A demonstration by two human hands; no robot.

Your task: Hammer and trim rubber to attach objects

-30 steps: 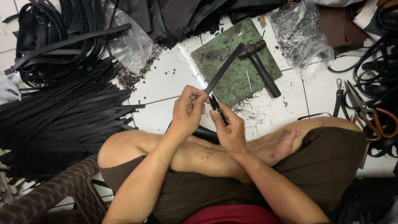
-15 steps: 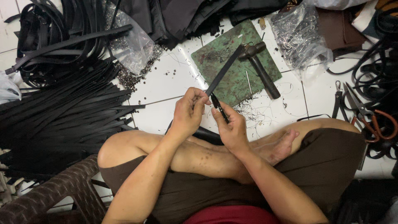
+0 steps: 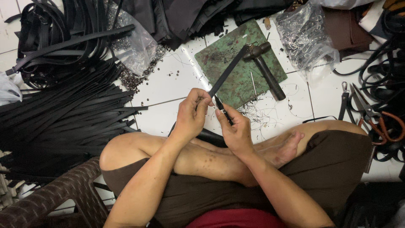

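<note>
Head view, looking down at crossed legs on white tile. Left hand [image 3: 192, 116] pinches a black strap [image 3: 228, 71] that runs toward one o'clock over a green mat [image 3: 236, 80]. Right hand [image 3: 236, 128] is closed on a small dark tool [image 3: 222, 109] touching the strap. Hammer [image 3: 265, 69] lies on the mat; strap pile [image 3: 63, 114] at nine o'clock.

One hammer [image 3: 265, 67], one green cutting mat [image 3: 242, 63], one pair of scissors [image 3: 375, 118], two clear plastic bags of metal fittings [image 3: 306, 36], one black strap [image 3: 228, 71] held up, two hands, loose straps [image 3: 63, 118] piled at left, perhaps several dozen
</note>
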